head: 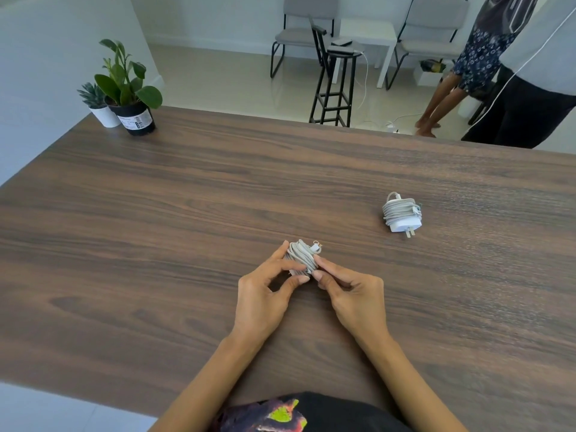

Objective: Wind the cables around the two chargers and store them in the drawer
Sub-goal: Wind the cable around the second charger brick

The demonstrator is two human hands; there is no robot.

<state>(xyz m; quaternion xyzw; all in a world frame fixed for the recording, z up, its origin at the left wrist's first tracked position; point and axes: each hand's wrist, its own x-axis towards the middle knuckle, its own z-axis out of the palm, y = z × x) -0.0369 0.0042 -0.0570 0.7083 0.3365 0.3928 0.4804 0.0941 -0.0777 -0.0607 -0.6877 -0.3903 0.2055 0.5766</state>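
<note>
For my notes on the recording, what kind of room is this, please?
Probably an office or a waiting room, though I cannot be sure. A long wooden table with two potted plants, grey visitor chairs along the wall, and a black stool.

Both hands meet over the middle of the dark wood-grain desk (156,213), working on one charger (301,256) already wrapped in grey cable. The left hand (265,294) pinches it from the left with curled fingers and thumb; the right hand (349,291) pinches its right side with the fingertips. The cable's plug end (316,245) pokes up at the top of the bundle. A second charger (402,213), white, cable wound round it, prongs pointing toward the near edge, lies well apart to the right. Two potted plants (124,88) stand together at the far left corner. Beyond the desk are a black stool (336,85), grey chairs (299,35), and two people standing at the far right (514,73).
</note>
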